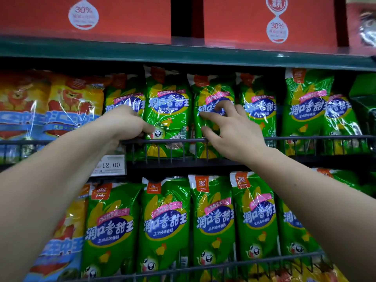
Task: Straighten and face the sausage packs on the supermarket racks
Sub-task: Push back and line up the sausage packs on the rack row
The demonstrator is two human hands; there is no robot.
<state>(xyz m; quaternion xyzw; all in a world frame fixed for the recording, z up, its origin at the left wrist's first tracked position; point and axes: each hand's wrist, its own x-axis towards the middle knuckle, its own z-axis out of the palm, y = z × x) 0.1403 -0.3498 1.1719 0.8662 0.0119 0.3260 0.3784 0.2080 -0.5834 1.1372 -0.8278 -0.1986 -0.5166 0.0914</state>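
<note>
— Which one are you working on?

— The tall green pack (pixel 168 106) standing just behind the wire rail (pixel 305 137). Its top pokes up higher above the rail than its neighbours' tops do. My left hand (pixel 126 123) pinches its left edge just above the rail, with the thumb on the printed front. My fingers are curled round the edge, out of my sight.

— And the other hand?

— My right hand (pixel 230 129) is spread wide with the fingers lightly bent. The tips rest on the face of the next green pack (pixel 211 86), also above the rail, and it grips nothing.

— So how do you do this well?

— I'd steady the neighbour with flat fingertips so the row behind the rail doesn't lean. Then I'd ease the tall one down until its bottom seats behind the rail and turn its label square to the aisle. The film looks slick, so I'd keep a gentle pinch low near the rail and not tug at the top.
</note>
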